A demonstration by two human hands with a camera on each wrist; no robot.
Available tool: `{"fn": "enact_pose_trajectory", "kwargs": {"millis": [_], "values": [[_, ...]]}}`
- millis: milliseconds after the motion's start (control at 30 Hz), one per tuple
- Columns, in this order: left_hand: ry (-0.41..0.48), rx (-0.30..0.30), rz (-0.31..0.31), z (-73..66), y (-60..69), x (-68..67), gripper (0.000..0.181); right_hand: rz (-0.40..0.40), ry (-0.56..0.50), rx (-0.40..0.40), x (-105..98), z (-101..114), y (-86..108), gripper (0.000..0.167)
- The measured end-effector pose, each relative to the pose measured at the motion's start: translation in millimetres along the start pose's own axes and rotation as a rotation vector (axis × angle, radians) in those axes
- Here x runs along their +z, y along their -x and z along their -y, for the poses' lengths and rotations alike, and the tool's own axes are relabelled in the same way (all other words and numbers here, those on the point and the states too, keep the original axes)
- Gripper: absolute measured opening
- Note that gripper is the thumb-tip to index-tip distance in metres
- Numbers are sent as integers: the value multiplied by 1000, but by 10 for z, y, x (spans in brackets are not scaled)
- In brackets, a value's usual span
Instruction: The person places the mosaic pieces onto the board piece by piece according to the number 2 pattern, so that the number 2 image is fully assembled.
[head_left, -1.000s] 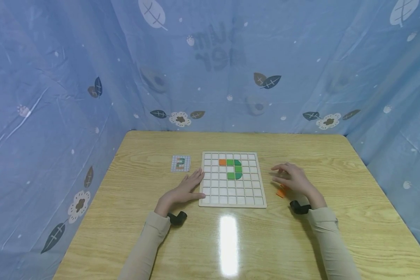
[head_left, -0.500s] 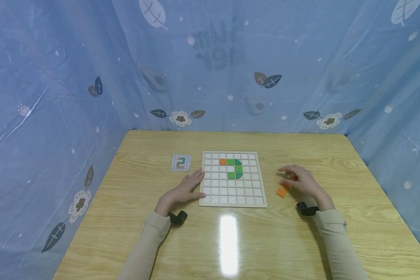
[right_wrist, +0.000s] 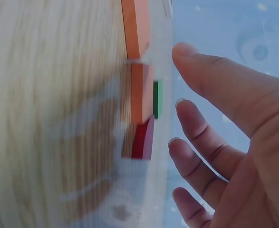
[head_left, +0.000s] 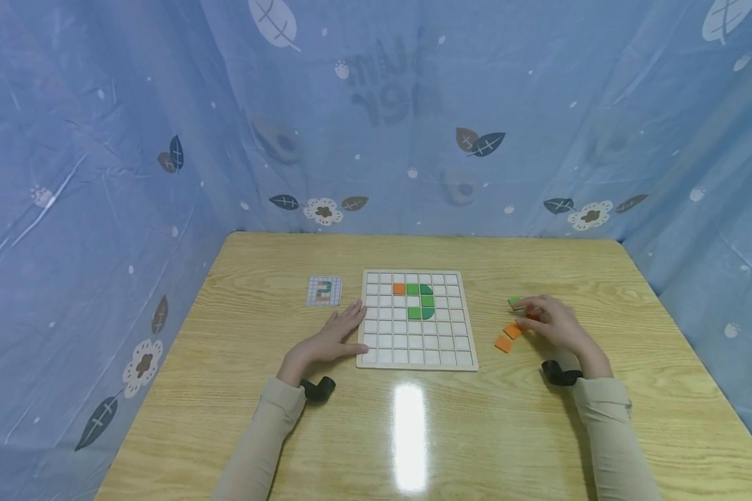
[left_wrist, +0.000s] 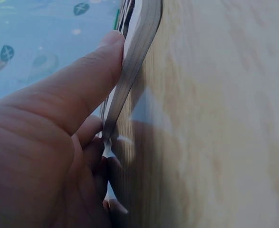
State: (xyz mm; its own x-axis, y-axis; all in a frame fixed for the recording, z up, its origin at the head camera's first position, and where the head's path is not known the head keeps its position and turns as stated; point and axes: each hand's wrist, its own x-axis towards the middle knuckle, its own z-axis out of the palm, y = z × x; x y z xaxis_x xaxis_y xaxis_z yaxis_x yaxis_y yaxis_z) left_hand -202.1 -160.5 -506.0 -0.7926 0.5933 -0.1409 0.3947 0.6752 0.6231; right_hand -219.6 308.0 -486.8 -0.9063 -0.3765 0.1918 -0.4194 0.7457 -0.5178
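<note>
A pale gridded board (head_left: pixel 416 367) lies on the table. Set in its cells are an orange square tile (head_left: pixel 399 289), green square tiles (head_left: pixel 427 301) and rounded dark green tiles (head_left: pixel 428 314), forming a hook shape. My left hand (head_left: pixel 327 344) rests along the board's left edge, fingers extended, the thumb (left_wrist: pixel 99 59) touching the rim in the left wrist view. To the right, my right hand (head_left: pixel 556 325) hovers over loose tiles with relaxed fingers and nothing between them. Below it lie two orange tiles (right_wrist: pixel 142 92), a red tile (right_wrist: pixel 143 141) and a green tile (head_left: pixel 515 303).
A small card (head_left: pixel 324 291) printed with a coloured grid figure lies left of the board. Blue patterned curtain (head_left: pixel 413 174) hangs behind and beside the wooden table (head_left: pixel 476 431). A bright reflection shows on the tabletop in front of the board.
My right hand has moved to the right and slightly down, away from the board, uncovering the orange tiles and the green tile. My left hand stays on the board's edge.
</note>
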Motion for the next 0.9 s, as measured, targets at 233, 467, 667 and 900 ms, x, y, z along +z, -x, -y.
{"fn": "enact_pose_trajectory", "kwargs": {"millis": [233, 467, 667, 900], "values": [[-2, 2, 0, 13, -7, 3, 84, -16, 13, 12, -75, -72, 53, 29], [0, 7, 2, 21, -12, 10, 84, -17, 27, 16, -108, -162, 113, 26], [5, 11, 4, 24, -16, 12, 84, -14, 54, 15, -126, -217, 150, 26], [-2, 12, 4, 34, -16, 12, 84, -5, 45, 28, -140, -250, 178, 25]]}}
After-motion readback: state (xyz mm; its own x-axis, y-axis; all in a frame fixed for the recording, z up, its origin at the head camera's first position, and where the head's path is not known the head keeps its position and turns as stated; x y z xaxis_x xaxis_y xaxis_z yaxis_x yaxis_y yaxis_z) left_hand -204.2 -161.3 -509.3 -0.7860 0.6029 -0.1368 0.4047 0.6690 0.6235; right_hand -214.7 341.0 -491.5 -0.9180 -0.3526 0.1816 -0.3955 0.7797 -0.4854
